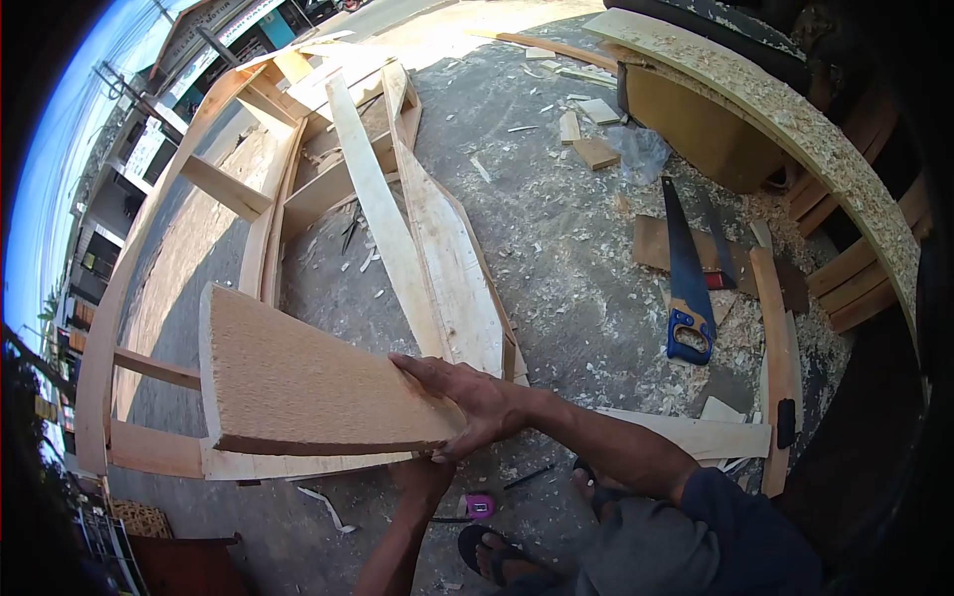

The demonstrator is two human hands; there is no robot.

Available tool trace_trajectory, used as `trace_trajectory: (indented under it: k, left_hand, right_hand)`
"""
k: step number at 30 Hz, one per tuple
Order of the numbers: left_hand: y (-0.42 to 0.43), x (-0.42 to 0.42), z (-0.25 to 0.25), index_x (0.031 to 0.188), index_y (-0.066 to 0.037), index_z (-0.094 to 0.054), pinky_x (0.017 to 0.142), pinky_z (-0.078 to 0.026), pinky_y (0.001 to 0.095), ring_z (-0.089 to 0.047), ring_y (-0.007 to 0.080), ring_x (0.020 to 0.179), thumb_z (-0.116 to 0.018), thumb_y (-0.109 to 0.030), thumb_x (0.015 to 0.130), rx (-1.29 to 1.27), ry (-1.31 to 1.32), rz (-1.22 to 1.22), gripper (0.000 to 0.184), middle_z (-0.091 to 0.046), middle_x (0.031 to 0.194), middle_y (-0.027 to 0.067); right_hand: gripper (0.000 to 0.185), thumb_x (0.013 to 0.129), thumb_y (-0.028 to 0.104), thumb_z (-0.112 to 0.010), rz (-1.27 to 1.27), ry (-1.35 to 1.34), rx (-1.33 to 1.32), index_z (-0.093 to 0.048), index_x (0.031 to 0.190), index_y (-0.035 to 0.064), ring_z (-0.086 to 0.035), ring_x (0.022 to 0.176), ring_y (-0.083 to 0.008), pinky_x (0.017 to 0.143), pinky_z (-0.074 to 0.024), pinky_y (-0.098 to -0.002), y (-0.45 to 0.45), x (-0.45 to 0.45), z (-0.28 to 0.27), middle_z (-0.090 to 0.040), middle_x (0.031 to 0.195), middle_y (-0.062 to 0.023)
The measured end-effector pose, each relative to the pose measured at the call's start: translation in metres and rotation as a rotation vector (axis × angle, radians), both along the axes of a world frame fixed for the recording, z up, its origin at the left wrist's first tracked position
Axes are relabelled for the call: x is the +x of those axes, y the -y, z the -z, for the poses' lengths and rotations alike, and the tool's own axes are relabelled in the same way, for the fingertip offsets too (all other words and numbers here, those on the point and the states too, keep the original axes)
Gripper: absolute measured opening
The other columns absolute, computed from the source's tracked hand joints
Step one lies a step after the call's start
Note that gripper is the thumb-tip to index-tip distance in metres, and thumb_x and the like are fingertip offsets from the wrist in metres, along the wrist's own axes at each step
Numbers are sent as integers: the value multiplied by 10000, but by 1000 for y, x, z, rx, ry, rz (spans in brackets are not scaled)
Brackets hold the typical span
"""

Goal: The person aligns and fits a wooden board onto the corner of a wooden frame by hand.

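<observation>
A thick, rough-faced wooden board [308, 382] is held up over the frame, its broad end at the left and its narrower end at the right. My right hand [472, 397] wraps round the narrower end, fingers closed on it. Just below that end is my left hand [427, 475], its fingers hidden behind the board. Behind the board, a large wooden frame [266, 223] of long curved rails and cross pieces lies on the ground. A long pale plank [373, 194] rests across it.
A blue-handled saw [686, 288] lies at the right among wood shavings and offcuts [596, 152]. A purple tape measure [479, 506] is near my feet. A curved, shavings-covered bench edge [795, 129] runs down the right, beside a curved wooden piece [775, 348].
</observation>
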State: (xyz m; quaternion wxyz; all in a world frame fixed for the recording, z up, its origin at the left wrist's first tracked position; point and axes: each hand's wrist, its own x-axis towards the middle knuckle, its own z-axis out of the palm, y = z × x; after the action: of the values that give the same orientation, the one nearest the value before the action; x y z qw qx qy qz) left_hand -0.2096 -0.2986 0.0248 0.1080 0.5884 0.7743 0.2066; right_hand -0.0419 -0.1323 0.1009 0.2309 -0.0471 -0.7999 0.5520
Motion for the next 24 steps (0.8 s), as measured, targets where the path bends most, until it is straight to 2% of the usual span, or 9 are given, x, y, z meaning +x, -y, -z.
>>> trace_trajectory:
  k: [4, 7, 9, 15, 18, 24]
  left_hand:
    - [-1, 1, -1, 1301, -125, -620, 1019, -447, 496, -581, 350, 1243, -724, -444, 822, -40, -8, -17, 584, -636, 1298, 148]
    - [0, 0, 2, 1293, -126, -623, 1017, -450, 494, -585, 349, 1238, -740, -439, 813, 2, -43, -8, 585, -637, 1293, 147]
    - [0, 1, 1, 1285, -125, -625, 1012, -455, 489, -592, 347, 1229, -759, -426, 803, 63, 50, -17, 584, -646, 1275, 146]
    - [0, -1, 4, 1263, -117, -635, 994, -471, 478, -613, 348, 1198, -779, -407, 792, 102, -35, 37, 571, -662, 1243, 144]
    - [-2, 4, -4, 1246, -114, -645, 974, -488, 470, -627, 347, 1176, -788, -386, 787, 111, 8, 4, 552, -668, 1227, 146]
    - [-4, 5, -10, 1222, -109, -656, 954, -504, 468, -643, 345, 1147, -793, -366, 780, 114, -52, 42, 529, -679, 1195, 149]
  right_hand:
    - [1311, 652, 440, -843, 13, -4, 12, -1, 1610, 136, -271, 1465, -418, 1226, -229, -521, 0, -1, 0, -209, 1607, -242]
    - [1314, 650, 436, -847, 7, -26, 0, -2, 1610, 131, -271, 1465, -417, 1225, -233, -522, 0, -2, 1, -212, 1605, -245]
    - [1316, 649, 433, -849, 6, -37, -5, -2, 1609, 128, -271, 1465, -416, 1225, -235, -522, 0, -1, 1, -213, 1604, -248]
    - [1319, 646, 434, -852, 18, -43, 20, -8, 1609, 120, -275, 1463, -417, 1225, -235, -515, 0, -2, 3, -223, 1597, -256]
    - [1320, 643, 433, -854, 13, -46, 19, -9, 1609, 119, -272, 1464, -418, 1224, -235, -513, 0, -3, 4, -220, 1599, -255]
    - [1325, 645, 399, -879, -9, -29, 12, -14, 1609, 119, -271, 1468, -406, 1224, -237, -509, 0, -2, 3, -207, 1612, -227]
